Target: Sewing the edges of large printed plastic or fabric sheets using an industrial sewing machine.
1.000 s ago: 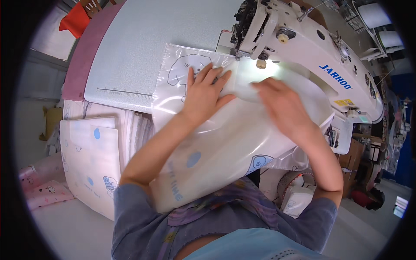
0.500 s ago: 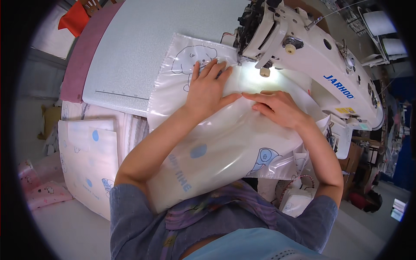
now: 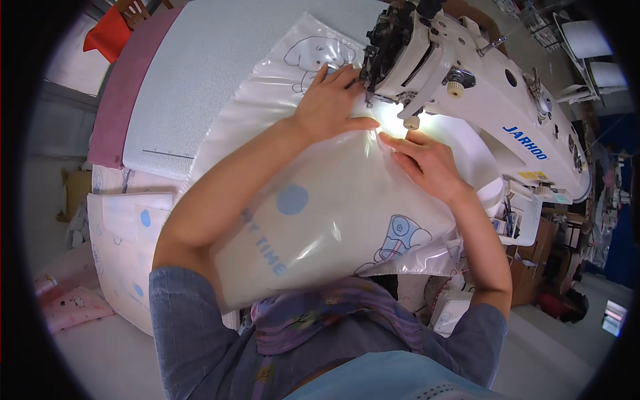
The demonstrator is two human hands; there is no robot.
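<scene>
A glossy white plastic sheet [image 3: 313,207] with blue dots and cartoon animal drawings lies across the sewing table and drapes toward my lap. It runs under the lit needle area of a white sewing machine [image 3: 467,87]. My left hand [image 3: 333,107] rests flat on the sheet, left of the needle, its fingers stretched and thumb reaching right. Just in front of the needle, my right hand [image 3: 423,160] has its index finger extended on the sheet and its thumb bent close beneath, gathering a fold. The two hands nearly meet. The fingertips by the presser foot are partly hidden.
The pale table [image 3: 200,80] has a printed ruler scale and a mauve edge strip. At the left hangs a stack of similar printed sheets [image 3: 120,247]. Pink printed sheets [image 3: 77,307] lie lower left. Cardboard boxes [image 3: 530,267] and thread cones [image 3: 587,40] stand at the right.
Both hands have moved away from me toward the needle, the left one also to the right. The sheet has slid and turned with them, its far corner now farther up the table.
</scene>
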